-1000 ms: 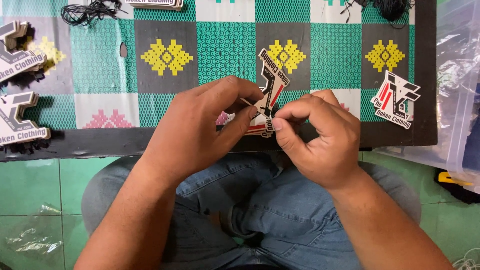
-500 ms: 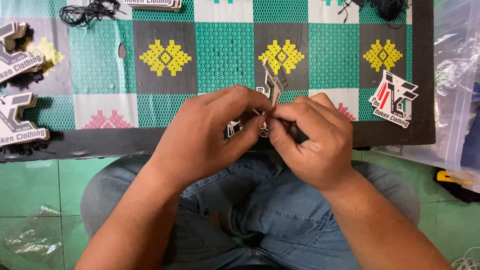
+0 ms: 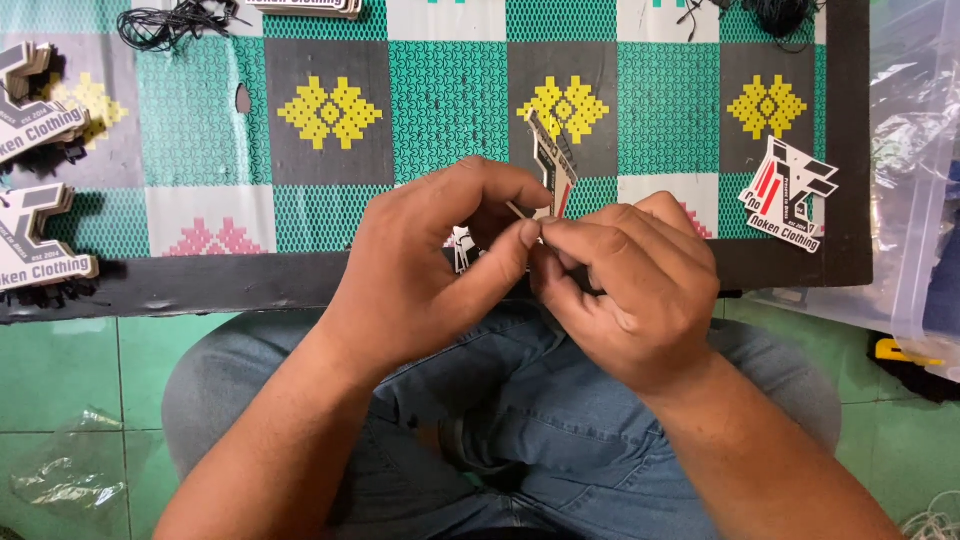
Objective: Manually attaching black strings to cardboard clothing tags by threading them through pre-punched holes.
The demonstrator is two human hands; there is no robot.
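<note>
We pinch die-cut tag [image 3: 551,172] between left hand [image 3: 430,265] and right hand [image 3: 630,285], both closed on it; loose tag [image 3: 790,192] at three o'clock; keep grip steady, fingertips close.

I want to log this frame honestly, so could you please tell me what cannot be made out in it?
Head view, the only one:
- The die-cut black, white and red card tag: its lower part is hidden by the left hand and right hand.
- What the fingertips pinch: too small and covered.
- The stack of grey die-cut tags: cut off by the left edge.
- The black cord bundle: cut off by the top edge.
</note>
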